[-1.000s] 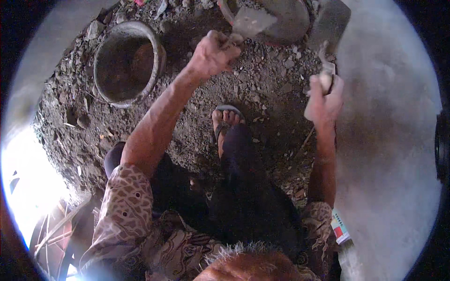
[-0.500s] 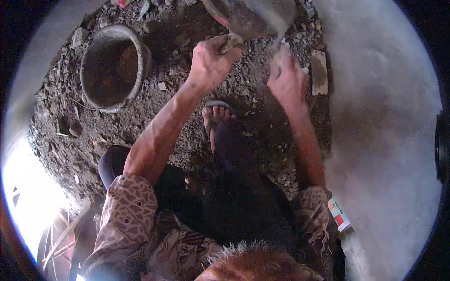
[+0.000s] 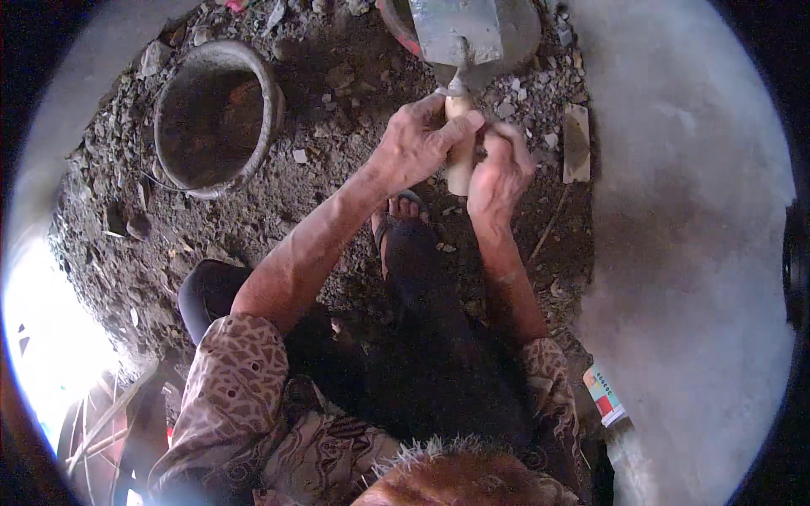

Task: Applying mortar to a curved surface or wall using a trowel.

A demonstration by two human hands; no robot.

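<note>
A trowel with a flat grey metal blade point(image 3: 456, 29) and a pale wooden handle point(image 3: 460, 169) is upright in the picture, its blade pointing away from me. My left hand point(image 3: 415, 143) grips the handle near the metal neck, with the thumb laid across it. Close against the handle's right side is my right hand point(image 3: 499, 173); its fingers look bent but are blurred, so its hold is unclear. The blade lies over a round basin point(image 3: 523, 34) with a reddish mark on its rim, covering part of it.
To the left, a dark bucket point(image 3: 272, 118) tilts on rubble-strewn soil point(image 3: 337, 110). A flat block point(image 3: 576, 143) lies beside the smooth concrete surface point(image 3: 675, 211) at right. A small printed box point(image 3: 605, 395) sits at that edge. My sandalled foot point(image 3: 405, 207) is below the hands.
The trowel has come into clear view, blade forward. My left hand, which held a small lump, is now on its handle. My right hand has moved left and nearer to me.
</note>
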